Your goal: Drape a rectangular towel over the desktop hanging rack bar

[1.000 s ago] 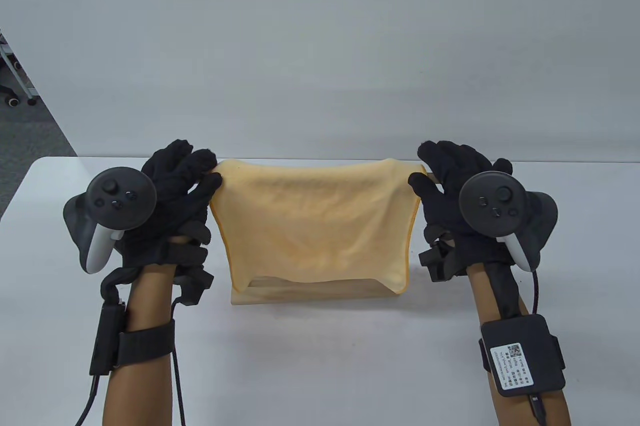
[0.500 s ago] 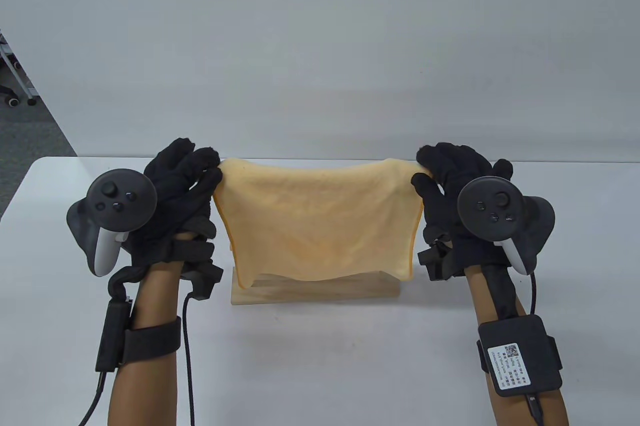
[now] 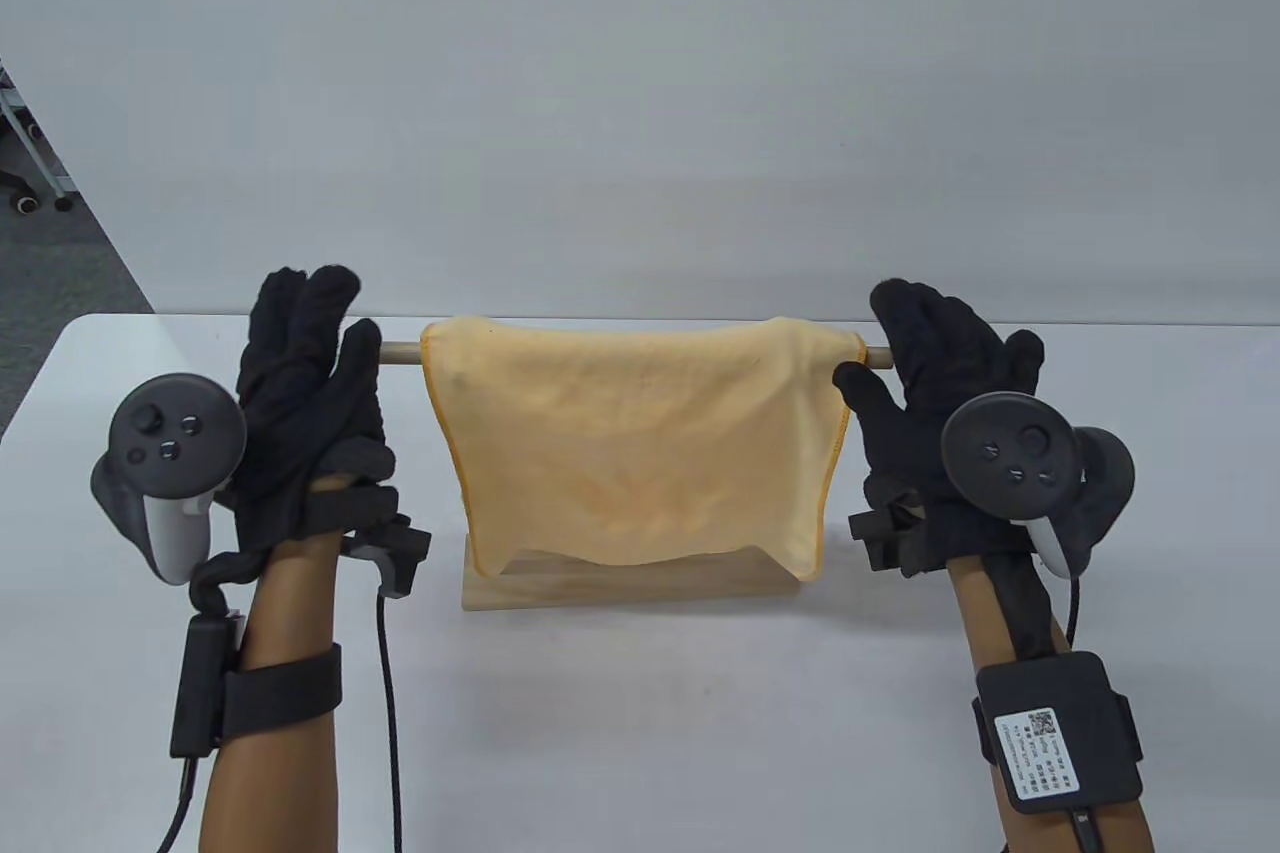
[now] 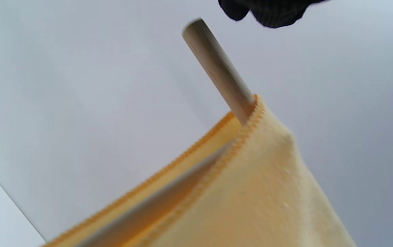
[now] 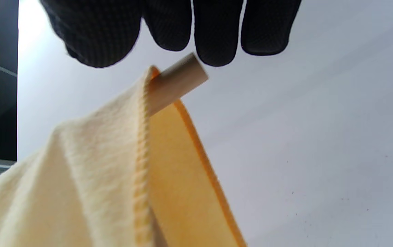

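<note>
1. As your two hands stand now, the towel hangs folded over the bar, a panel down each side, its lower hem just above the wooden base on the table.
2. Your left hand is spread beside the bare left end of the bar, fingers extended, gripping nothing; in the left wrist view only fingertips show, apart from the rod.
3. Your right hand is likewise spread, thumb close to the towel's right corner; I cannot tell whether it touches, but it grips nothing.
4. Expect the cloth to be light, soft and limp: it will sag and slide on smooth wood rather than hold shape.
5. Should it need evening out, pinch the stitched side edges near the bar, one in each hand, and pull gently; a hard tug could drag it off or tip the light rack.
</note>
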### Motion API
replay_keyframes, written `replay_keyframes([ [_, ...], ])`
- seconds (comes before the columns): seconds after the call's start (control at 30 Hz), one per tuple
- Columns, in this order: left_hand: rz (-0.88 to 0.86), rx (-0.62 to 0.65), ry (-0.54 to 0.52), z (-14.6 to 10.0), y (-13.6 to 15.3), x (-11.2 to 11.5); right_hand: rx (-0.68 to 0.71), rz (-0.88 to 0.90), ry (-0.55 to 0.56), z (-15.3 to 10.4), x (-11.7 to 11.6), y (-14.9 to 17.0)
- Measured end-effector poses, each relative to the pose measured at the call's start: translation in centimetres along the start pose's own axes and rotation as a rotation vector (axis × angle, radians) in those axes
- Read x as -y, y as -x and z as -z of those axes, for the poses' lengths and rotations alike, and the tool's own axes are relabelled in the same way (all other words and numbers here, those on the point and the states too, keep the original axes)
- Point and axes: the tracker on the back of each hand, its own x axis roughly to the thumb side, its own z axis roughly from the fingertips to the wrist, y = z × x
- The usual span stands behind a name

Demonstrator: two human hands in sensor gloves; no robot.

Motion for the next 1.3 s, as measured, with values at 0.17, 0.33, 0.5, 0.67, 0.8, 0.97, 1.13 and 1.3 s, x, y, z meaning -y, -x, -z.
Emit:
replay_keyframes([
  [0.17,0.185,-0.002,0.035,-3.3,4.7,-0.9,-0.037,-0.007,0.012,-3.2,-0.2,3.9],
  [0.33,0.386,-0.058,0.142,-6.7,9.0,0.9,-0.113,-0.116,-0.132,-7.3,-3.1,8.1],
  [0.5,0.679,-0.094,0.258,-9.6,10.7,3.6,-0.135,-0.292,-0.381,-11.0,-6.5,10.4],
  [0.67,0.845,-0.113,0.31,-11.6,12.1,5.6,-0.068,-0.468,-0.499,-14.3,-8.9,11.2],
  [0.8,0.859,-0.125,0.348,-12.7,13.8,7.0,-0.019,-0.583,-0.533,-16.3,-10.1,11.7],
  [0.97,0.911,-0.161,0.38,-12.8,14.6,7.3,-0.005,-0.625,-0.543,-16.9,-10.4,12.0],
  [1.13,0.944,-0.191,0.384,-13.0,15.2,7.1,-0.007,-0.632,-0.576,-17.2,-10.9,11.9],
  [1.3,0.953,-0.227,0.384,-13.1,15.6,6.7,-0.008,-0.62,-0.601,-17.4,-10.9,11.7],
])
